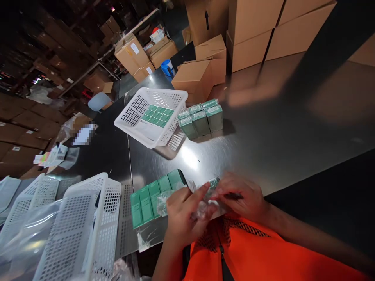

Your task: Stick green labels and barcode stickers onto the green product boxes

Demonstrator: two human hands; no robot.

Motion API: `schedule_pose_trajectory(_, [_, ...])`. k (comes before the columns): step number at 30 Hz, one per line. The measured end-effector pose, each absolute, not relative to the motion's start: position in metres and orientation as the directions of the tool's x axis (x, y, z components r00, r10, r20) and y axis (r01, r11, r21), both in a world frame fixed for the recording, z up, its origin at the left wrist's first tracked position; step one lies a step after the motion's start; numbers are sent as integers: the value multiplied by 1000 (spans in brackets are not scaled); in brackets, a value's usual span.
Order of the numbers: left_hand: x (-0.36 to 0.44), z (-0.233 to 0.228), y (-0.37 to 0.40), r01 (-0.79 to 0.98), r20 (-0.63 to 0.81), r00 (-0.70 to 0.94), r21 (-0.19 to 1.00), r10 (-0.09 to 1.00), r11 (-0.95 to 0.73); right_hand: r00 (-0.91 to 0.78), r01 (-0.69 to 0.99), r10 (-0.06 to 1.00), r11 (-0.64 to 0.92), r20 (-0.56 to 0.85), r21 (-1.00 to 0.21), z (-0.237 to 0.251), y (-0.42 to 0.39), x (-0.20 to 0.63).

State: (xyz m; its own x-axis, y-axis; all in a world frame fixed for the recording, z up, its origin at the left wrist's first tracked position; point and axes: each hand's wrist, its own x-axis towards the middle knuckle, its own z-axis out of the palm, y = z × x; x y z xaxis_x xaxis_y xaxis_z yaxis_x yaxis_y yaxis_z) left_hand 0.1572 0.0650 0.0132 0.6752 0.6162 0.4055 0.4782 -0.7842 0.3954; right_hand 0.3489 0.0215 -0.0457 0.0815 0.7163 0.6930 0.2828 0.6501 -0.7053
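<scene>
Near the front edge of the metal table, my left hand point(186, 212) is closed on a crumpled clear plastic bag point(165, 203), its index finger stretched toward my right hand. My right hand point(244, 197) pinches at the other side of the same plastic, its fingertips partly hidden. A small green box point(213, 184) shows between the two hands, mostly covered by fingers. Just left of my left hand stands a row of several green boxes point(148, 201), side by side, partly behind the plastic.
Beyond the hands, a white perforated basket point(172, 95) holds several green boxes on its floor. A block of wrapped green boxes point(200, 123) stands beside it. More white baskets point(111, 218) are at the left. Cardboard boxes point(191, 78) and a blue tape roll point(168, 68) lie farther back.
</scene>
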Motion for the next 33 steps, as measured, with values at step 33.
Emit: schedule_pose_trajectory(33, [146, 13, 92, 258, 529, 799, 129, 287, -957, -428, 367, 621, 783, 656, -502, -13, 39, 376])
